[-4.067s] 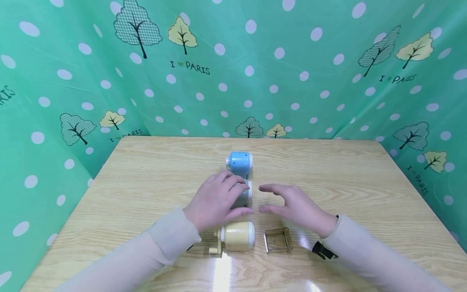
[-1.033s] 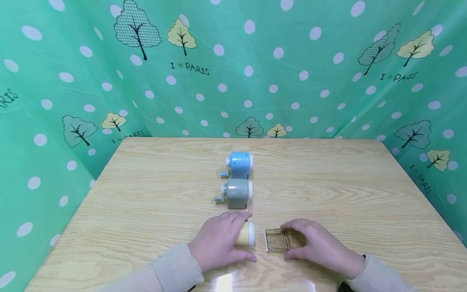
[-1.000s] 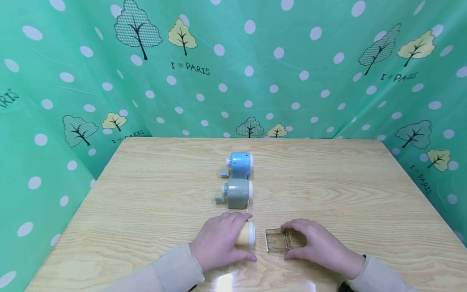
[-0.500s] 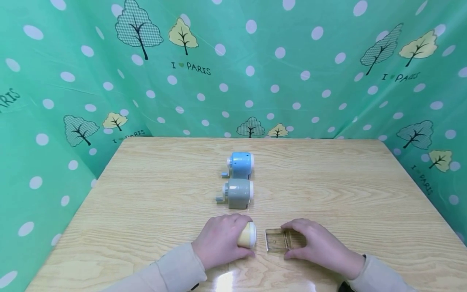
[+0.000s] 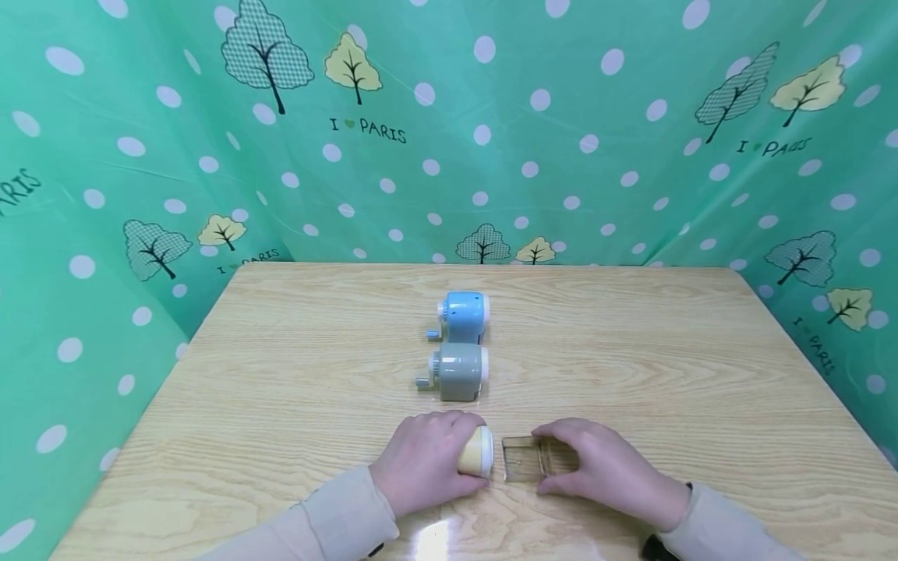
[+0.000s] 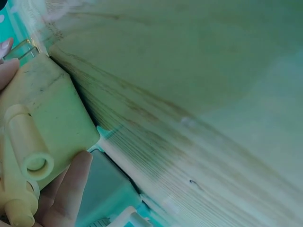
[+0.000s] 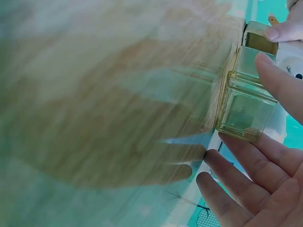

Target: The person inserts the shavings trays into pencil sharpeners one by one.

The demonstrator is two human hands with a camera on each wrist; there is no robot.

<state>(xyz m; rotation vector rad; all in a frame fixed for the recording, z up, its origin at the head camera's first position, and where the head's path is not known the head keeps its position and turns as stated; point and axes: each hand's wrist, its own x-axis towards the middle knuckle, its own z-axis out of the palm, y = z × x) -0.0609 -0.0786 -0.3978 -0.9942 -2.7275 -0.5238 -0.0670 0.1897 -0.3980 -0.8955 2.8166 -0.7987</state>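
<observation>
My left hand (image 5: 426, 463) grips a yellow hand-crank pencil sharpener (image 5: 473, 452), fingers over its far side and thumb along the near side. Its crank, hidden in the head view, shows in the left wrist view on the sharpener's yellow body (image 6: 57, 113). To the right, my right hand (image 5: 603, 467) pinches a clear brownish shavings drawer (image 5: 521, 458) between thumb and fingers. A small gap separates the drawer from the sharpener's white-rimmed end. In the right wrist view the transparent drawer (image 7: 246, 113) is between the thumb and fingertips, in line with the sharpener.
Beyond the left hand stands a grey crank sharpener (image 5: 459, 372), with a blue one (image 5: 464, 314) just behind it. Both cranks point left. The wooden table (image 5: 295, 351) ends at a green dotted curtain (image 5: 393, 195).
My left hand has come from the grey sharpener to the yellow one. My right hand has come down to the drawer and, in the last half second, slid it slightly left towards the sharpener.
</observation>
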